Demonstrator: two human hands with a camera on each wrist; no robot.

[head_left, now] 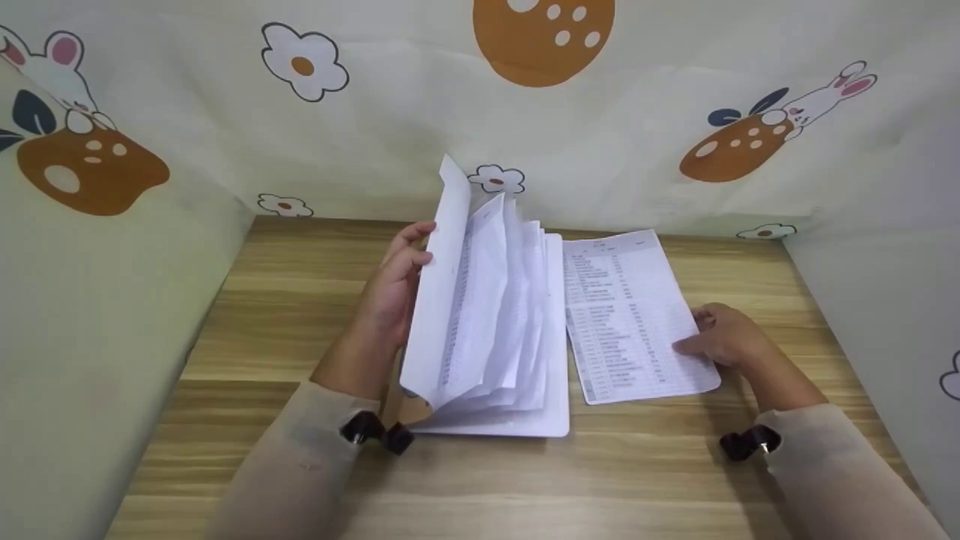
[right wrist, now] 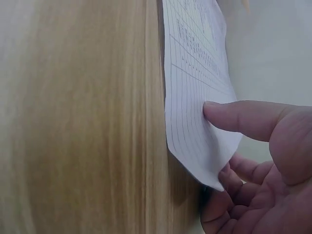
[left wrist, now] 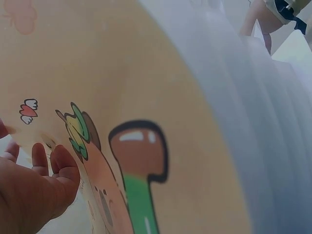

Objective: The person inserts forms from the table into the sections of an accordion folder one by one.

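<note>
A notebook (head_left: 556, 337) lies on the table with its cover (head_left: 439, 300) and several loose-looking pages (head_left: 487, 315) raised and fanned out. My left hand (head_left: 390, 292) is behind the cover, its fingertips against the tan, cartoon-printed outer side (left wrist: 195, 161), propping it up. In the left wrist view the fingers are loosely bent, and the thumb is hidden. To the right of the notebook is a printed sheet (head_left: 622, 322) with rows of text in a table. My right hand (head_left: 724, 337) pinches its lower right edge, thumb on top and fingers underneath, bending that corner upward.
The wooden table (head_left: 637, 472) runs up to a wall covering (head_left: 390, 135) printed with flowers, rabbits and orange shapes. Side walls stand at the left and right. A dark wrist camera (head_left: 375, 433) is strapped over each sleeve.
</note>
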